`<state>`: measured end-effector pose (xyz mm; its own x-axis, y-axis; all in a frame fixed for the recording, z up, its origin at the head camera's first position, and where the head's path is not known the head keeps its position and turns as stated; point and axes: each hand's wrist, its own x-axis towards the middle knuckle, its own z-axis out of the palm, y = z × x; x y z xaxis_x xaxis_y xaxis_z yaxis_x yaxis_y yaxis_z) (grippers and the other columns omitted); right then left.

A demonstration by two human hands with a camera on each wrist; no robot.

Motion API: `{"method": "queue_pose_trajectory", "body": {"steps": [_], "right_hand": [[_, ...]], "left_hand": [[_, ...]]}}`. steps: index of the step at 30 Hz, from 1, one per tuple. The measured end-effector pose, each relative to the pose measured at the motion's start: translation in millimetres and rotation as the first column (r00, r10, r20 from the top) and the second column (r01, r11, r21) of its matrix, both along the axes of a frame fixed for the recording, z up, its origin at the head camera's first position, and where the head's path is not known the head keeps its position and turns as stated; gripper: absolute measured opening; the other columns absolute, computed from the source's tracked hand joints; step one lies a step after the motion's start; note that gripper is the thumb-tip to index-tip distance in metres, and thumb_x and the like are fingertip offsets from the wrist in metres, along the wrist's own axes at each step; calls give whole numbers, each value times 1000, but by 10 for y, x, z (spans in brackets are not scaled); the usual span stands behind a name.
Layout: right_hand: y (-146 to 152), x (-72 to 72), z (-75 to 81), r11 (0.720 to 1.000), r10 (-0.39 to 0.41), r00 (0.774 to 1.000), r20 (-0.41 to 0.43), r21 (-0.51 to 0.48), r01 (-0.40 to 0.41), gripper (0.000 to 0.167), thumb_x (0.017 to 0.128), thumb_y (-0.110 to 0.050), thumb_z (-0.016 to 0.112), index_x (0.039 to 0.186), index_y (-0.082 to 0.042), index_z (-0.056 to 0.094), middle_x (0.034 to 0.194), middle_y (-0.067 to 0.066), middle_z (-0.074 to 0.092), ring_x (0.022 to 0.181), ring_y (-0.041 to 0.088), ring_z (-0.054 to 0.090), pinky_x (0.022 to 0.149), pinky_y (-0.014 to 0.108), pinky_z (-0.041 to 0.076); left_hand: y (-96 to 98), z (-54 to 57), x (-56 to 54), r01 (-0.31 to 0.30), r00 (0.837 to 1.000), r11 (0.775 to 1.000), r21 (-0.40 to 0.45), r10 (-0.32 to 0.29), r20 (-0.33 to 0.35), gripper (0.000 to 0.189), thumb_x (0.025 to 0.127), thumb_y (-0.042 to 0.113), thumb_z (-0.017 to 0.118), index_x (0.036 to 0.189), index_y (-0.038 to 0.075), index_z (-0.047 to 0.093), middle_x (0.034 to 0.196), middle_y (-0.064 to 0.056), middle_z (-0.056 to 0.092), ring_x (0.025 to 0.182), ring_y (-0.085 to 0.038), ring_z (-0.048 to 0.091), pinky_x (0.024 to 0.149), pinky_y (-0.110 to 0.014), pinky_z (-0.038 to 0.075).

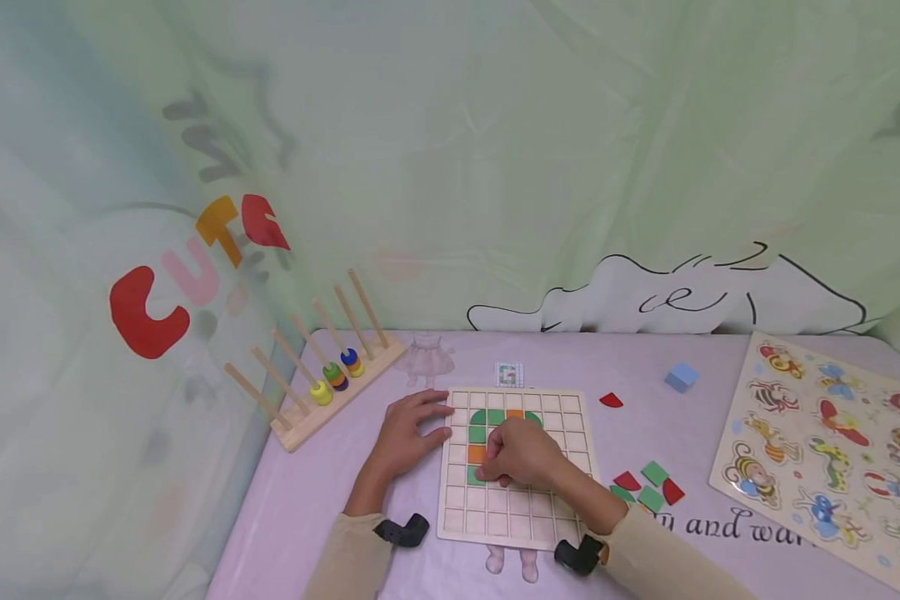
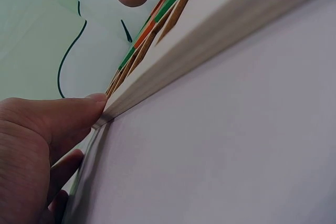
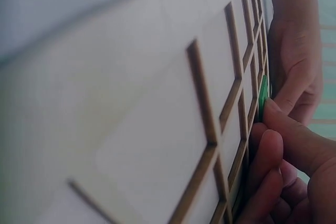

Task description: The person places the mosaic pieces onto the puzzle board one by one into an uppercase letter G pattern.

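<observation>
A wooden grid board [image 1: 521,504] carries green and orange tiles set in its cells, including an orange tile [image 1: 477,454] near the left side. My right hand [image 1: 525,452] is over the board, fingers curled, its thumb and fingertips pinching a green tile [image 1: 473,475] at the lower left of the pattern. The same green tile [image 3: 263,98] shows at the thumb tip in the right wrist view. My left hand [image 1: 411,429] rests at the board's left edge with fingers spread; its thumb [image 2: 94,100] touches that edge. The right hand covers some middle cells.
Behind the board lies a small pattern card [image 1: 508,375]. A peg stand [image 1: 337,396] with coloured rings is at the left. Right of the board are loose green tiles [image 1: 654,473], red pieces [image 1: 611,400], a blue block [image 1: 681,377] and an insect puzzle board [image 1: 802,437].
</observation>
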<state>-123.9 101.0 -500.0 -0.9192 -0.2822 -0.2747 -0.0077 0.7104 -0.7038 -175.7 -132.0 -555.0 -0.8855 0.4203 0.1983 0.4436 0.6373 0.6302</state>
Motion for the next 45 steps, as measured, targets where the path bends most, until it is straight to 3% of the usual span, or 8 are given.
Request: {"method": "queue_pose_trajectory", "body": {"steps": [18,26,29,37,45], "right_hand": [[3,16,74,1000,20,1000,-24,-19,-20,27,78,-20,88,64,-16,65,54,-2,62,55,12,58,56,27,40],[179,37,102,997,44,999,-24,-70,-46,26,79,-23,87,66,-16,66,57,-2,62,60,12,57,54,25,41],[317,27,123,996,13,999,-37,-83,-16,25,80,-23,87,69,-16,66,59,-2,61,60,13,56,55,25,41],[802,-21,209,985,-156,987,-45,-77,152,20,86,-29,82,81,-15,68,71,1,62,70,17,58,59,25,46],[1327,-59,134,966,-257,961,-101,-34,254,26,91,-36,77,98,-12,70,78,2,67,73,19,61,62,25,50]], "left_hand": [[1,-1,-12,-8,1000,1000,-10,8,-9,32,91,32,76,121,23,75,144,7,62,141,-20,50,116,-55,34],[1,16,-3,-12,1000,1000,-1,12,19,32,90,30,77,121,23,75,144,6,62,142,-20,50,117,-54,33],[3,12,-3,-14,1000,1000,0,14,18,32,90,30,78,121,23,75,144,6,62,141,-20,50,116,-54,33],[6,-4,-3,-16,1000,1000,5,16,21,32,89,30,78,120,22,76,144,5,62,141,-20,51,117,-54,32],[11,-10,-2,-20,1000,1000,-4,20,22,32,90,29,77,120,22,76,143,5,62,141,-20,50,117,-55,32]]}}
